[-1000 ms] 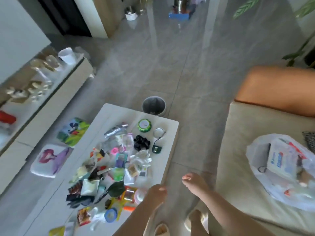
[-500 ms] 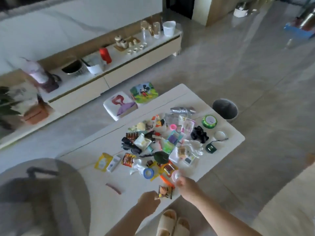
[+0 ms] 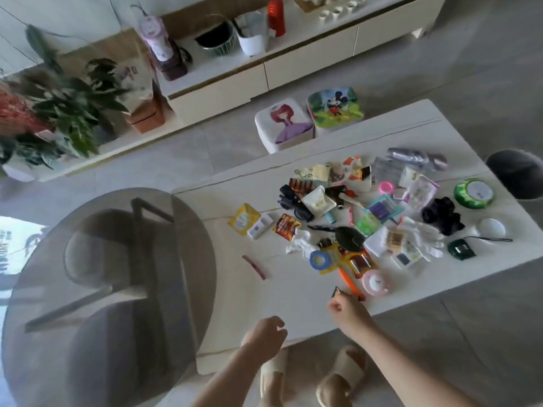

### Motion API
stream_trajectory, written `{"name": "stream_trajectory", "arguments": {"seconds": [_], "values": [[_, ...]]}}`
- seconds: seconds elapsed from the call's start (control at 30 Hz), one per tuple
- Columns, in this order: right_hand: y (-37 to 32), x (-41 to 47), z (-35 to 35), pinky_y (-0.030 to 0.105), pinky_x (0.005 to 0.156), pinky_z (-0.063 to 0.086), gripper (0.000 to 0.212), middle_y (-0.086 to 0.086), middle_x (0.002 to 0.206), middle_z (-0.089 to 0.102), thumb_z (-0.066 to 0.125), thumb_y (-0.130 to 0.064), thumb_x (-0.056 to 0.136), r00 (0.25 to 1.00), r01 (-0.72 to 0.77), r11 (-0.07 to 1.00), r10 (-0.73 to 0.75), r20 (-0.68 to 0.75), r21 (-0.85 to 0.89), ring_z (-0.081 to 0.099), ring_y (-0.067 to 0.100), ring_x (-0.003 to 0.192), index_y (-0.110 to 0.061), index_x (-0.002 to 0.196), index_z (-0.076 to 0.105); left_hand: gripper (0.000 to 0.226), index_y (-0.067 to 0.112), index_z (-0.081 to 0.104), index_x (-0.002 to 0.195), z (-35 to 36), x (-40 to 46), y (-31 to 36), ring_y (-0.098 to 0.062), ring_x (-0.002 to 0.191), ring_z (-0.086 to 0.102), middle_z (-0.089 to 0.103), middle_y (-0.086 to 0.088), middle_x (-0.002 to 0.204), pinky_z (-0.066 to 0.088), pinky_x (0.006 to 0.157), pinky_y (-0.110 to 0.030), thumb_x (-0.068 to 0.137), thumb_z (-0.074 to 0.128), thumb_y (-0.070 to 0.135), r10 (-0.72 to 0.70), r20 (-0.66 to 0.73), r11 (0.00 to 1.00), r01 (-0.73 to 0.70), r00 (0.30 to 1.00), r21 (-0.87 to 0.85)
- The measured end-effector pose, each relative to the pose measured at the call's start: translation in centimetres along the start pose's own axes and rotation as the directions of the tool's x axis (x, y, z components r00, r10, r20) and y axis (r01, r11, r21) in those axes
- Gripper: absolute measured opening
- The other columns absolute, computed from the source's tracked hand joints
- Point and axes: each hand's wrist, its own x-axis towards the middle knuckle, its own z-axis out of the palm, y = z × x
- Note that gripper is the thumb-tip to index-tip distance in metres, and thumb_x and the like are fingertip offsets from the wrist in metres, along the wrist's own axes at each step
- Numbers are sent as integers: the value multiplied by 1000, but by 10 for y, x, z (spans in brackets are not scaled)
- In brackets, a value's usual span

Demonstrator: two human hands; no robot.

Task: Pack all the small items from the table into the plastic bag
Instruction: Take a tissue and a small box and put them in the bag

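The small items (image 3: 367, 218) lie heaped on the right half of the white surface (image 3: 264, 304), and none of the heap looks packed yet; the plastic bag is not in view, so I judge most of the task is left.

Nearest, the left hand (image 3: 264, 333) hangs over the front edge with fingers loosely curled and holding nothing. Just to its right, the right hand (image 3: 345, 311) pinches a small dark packet (image 3: 338, 291) at the near edge of the heap, apparently the piece being taken now.

Just beyond that packet lie an orange stick (image 3: 348, 282), a pink round case (image 3: 376, 283), a blue tape roll (image 3: 320, 259) and a card of batteries (image 3: 360, 261). A dark red comb (image 3: 254, 267) lies apart to the left, and a yellow sachet (image 3: 244, 218) sits farther back. Deeper in are white gloves (image 3: 423, 237), a black hair tie bundle (image 3: 440, 214) and a green tape roll (image 3: 473, 193), with a silvery wrapped roll (image 3: 417, 157) at the far edge.

Nothing blocks the reach. The items overlap, so they will likely come up a few at a time.

A round glass table (image 3: 102, 289) overlaps the left end. Beyond stand two printed stools (image 3: 308, 124), a dark bin (image 3: 517, 174) and a low cabinet (image 3: 264, 69).
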Motion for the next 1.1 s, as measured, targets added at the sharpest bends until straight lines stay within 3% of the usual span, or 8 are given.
{"name": "stream_trajectory", "arguments": {"seconds": [0.1, 0.33, 0.57, 0.67, 0.77, 0.9, 1.0, 1.1], "values": [[-14, 15, 26, 22, 74, 40, 11, 0, 94, 58, 45, -21, 94, 1000, -24, 1000, 24, 1, 1, 53, 15, 90, -19, 87, 53, 36, 25, 57, 125, -16, 23, -16, -22, 113, 60, 60, -1, 127, 49, 92, -27, 91, 47, 32, 15, 7, 1000, -15, 1000, 13], [-40, 71, 88, 24, 79, 41, 22, 6, 111, 64, 45, -22, 95, 996, -86, 996, 85, 12, 28, 58, 20, 107, -10, 107, 58, 32, 23, 60, 121, -51, 104, -56, -26, 106, 64, 65, -7, 120, 50, 85, -26, 91, 49, 29, 0, 57, 998, 3, 998, -55], [-46, 153, 118, 18, 80, 35, 30, 6, 123, 61, 46, -21, 96, 995, -82, 990, 88, -50, 111, 56, 19, 114, -8, 120, 55, 35, 9, 56, 125, -70, 200, -66, -28, 112, 59, 61, -12, 123, 47, 85, -24, 95, 42, 22, -8, -18, 999, 7, 1000, -43], [-44, 196, 120, 20, 84, 39, 28, 7, 123, 61, 48, -19, 95, 993, -49, 994, 59, -98, 103, 56, 19, 114, -7, 120, 55, 40, 9, 48, 132, -67, 235, -58, -32, 102, 63, 63, -12, 109, 50, 77, -29, 95, 43, 24, -40, -41, 997, 36, 998, -75], [-47, 233, 119, 28, 93, 45, 31, 10, 124, 59, 52, -14, 92, 979, 30, 996, -11, -203, 86, 55, 22, 117, -6, 122, 54, 49, 6, 33, 140, -65, 263, -48, -23, 70, 63, 61, -1, 82, 51, 57, -27, 94, 44, 20, -87, -86, 988, 75, 992, -138], [-57, 264, 113, 35, 86, 46, 29, 13, 113, 63, 60, -12, 87, 892, 134, 989, -145, -428, -57, 57, 29, 108, -5, 115, 60, 27, 10, 38, 106, -61, 289, -42, -26, 75, 66, 55, 2, 66, 53, 68, -33, 88, 49, 26, -253, -171, 945, 206, 952, -253], [-52, 283, 107, 41, 75, 51, 32, 17, 105, 66, 74, -11, 75, 769, 152, 950, -286, -571, -272, 60, 36, 98, -3, 105, 64, 23, 13, 31, 98, -60, 299, -39, -17, 60, 57, 51, 5, 53, 40, 53, -25, 89, 49, 25, -272, -213, 940, 212, 939, -266], [-44, 298, 93, 45, 82, 49, 46, 16, 117, 61, 78, -17, 70, 781, 82, 930, -284, -556, -359, 55, 35, 109, -7, 112, 61, 19, 14, 35, 98, -58, 306, -39, -10, 51, 52, 58, 4, 56, 35, 47, -23, 87, 49, 21, -267, -232, 946, 208, 935, -250]]}}
